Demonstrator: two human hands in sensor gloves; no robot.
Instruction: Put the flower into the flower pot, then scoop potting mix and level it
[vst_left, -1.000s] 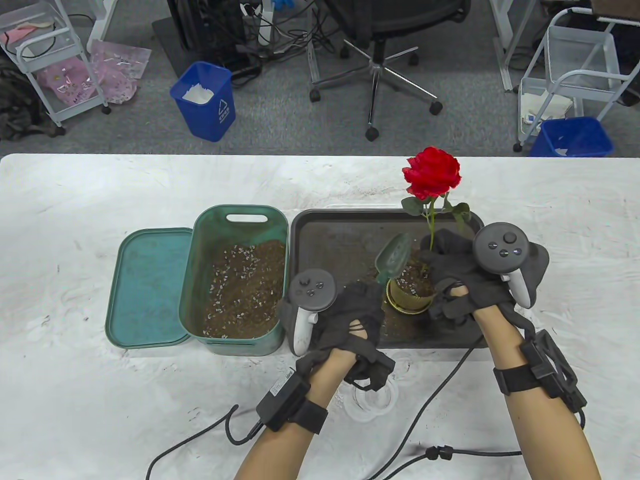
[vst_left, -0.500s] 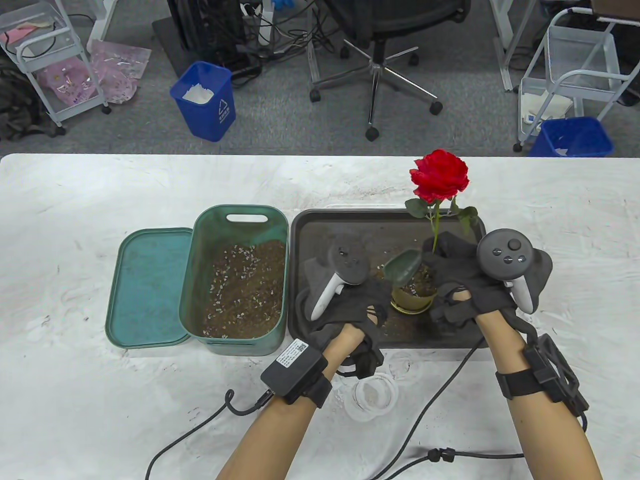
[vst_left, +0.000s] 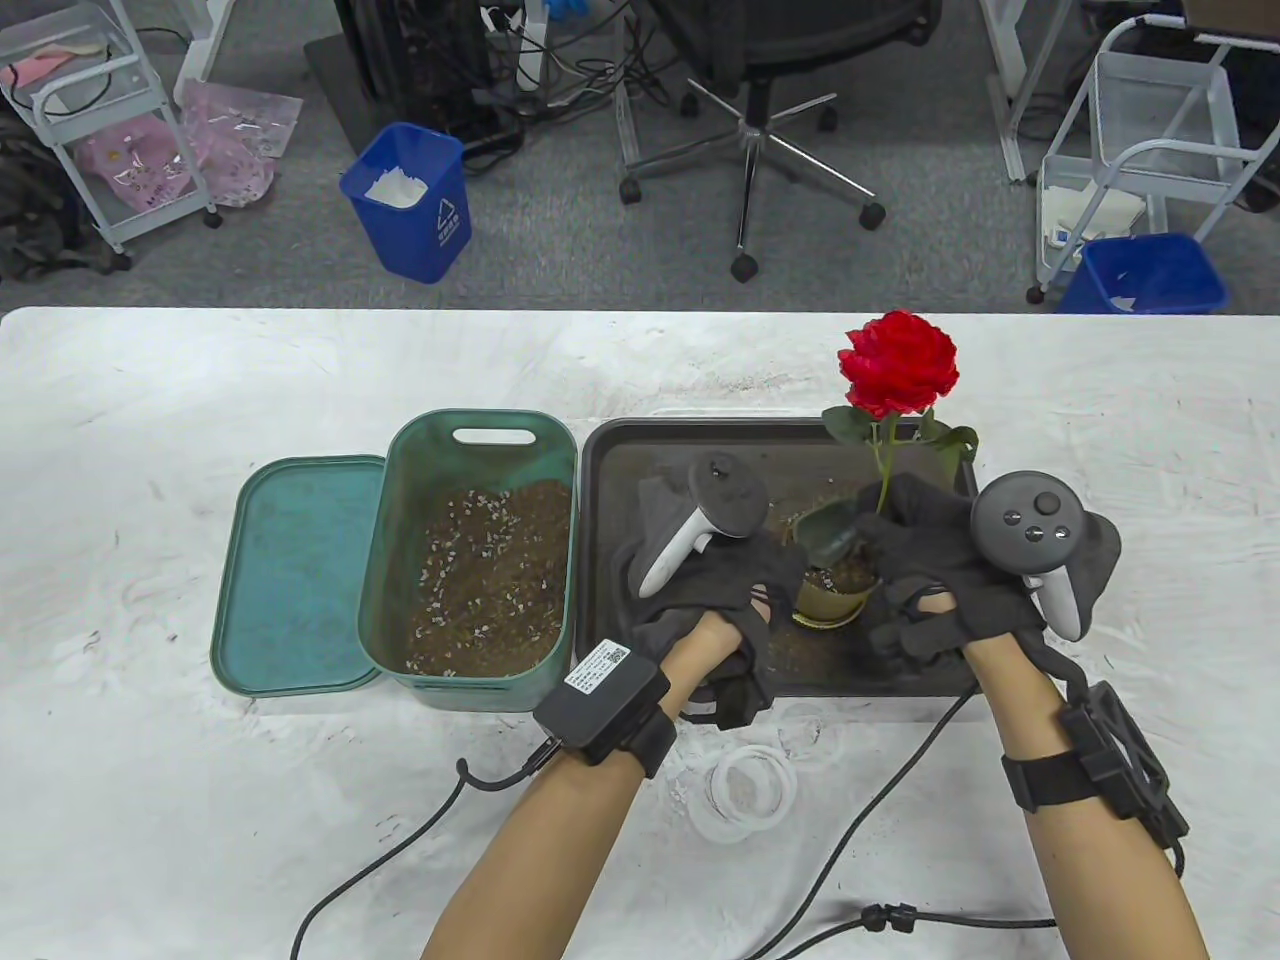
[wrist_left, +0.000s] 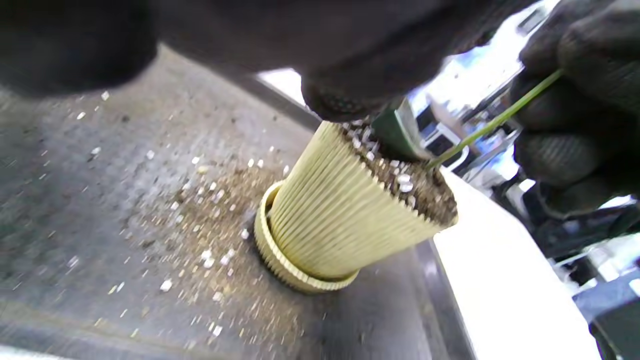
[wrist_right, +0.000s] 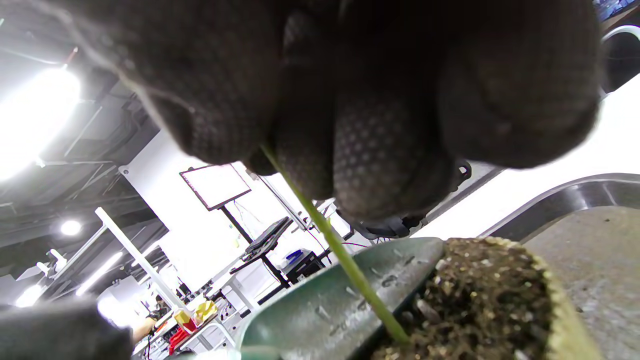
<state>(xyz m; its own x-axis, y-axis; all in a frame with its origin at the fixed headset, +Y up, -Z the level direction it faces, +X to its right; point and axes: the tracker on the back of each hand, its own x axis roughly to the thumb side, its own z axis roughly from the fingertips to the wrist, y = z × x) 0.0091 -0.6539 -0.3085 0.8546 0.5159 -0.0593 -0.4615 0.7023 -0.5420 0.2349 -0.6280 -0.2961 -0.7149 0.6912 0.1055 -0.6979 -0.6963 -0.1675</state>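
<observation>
We see a ribbed yellow flower pot (wrist_left: 345, 215), full of speckled potting mix (wrist_right: 480, 295), on a dark tray (vst_left: 640, 470) on the worktop. R hand (vst_left: 940, 575) pinches the flower (vst_left: 898, 365) stem upright in it; L hand (vst_left: 715, 600) grips a smooth green scoop (vst_left: 825, 528) w/ its blade on the mix.

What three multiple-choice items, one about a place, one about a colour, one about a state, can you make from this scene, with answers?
1. Where does the flower pot stand?
A. in the dark tray
B. in the green bin
C. on the lid

2. What colour is the flower?
A. yellow
B. white
C. red

3. What is the right hand doing?
A. resting flat
B. pinching the flower's stem
C. lifting the bin

Answers: 1 A, the pot sits on the tray's floor. 2 C, the bloom is red. 3 B, the right wrist view shows fingers closed on the stem.
</observation>
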